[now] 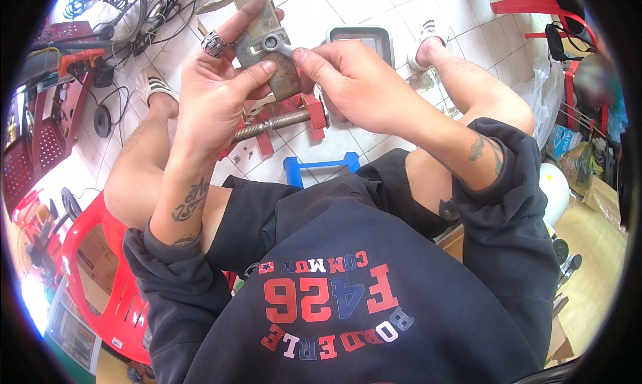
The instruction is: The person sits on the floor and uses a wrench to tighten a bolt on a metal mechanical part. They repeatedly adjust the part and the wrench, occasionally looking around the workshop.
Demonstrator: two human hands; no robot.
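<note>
My left hand (217, 86) grips a worn, grey-brown metal bracket (287, 81), thumb on its face and a ringed finger over its upper part. The bracket has a slot and bent edges at its top left. My right hand (364, 83) pinches a small silver wrench (284, 48). The wrench's ring end sits around a fastener beside the bracket's slot; most of the handle is hidden in my fingers. Just below the bracket is a red vise (315, 113) with a threaded steel screw (287, 121); my hands and the bracket partly cover it.
A grey tray (383, 44) lies on the tiled floor beyond my right hand. Cables (157, 19) and a red perforated rack (50, 126) are at left. A blue frame (292, 172) stands between my legs. Red chairs (83, 240) are at lower left and upper right.
</note>
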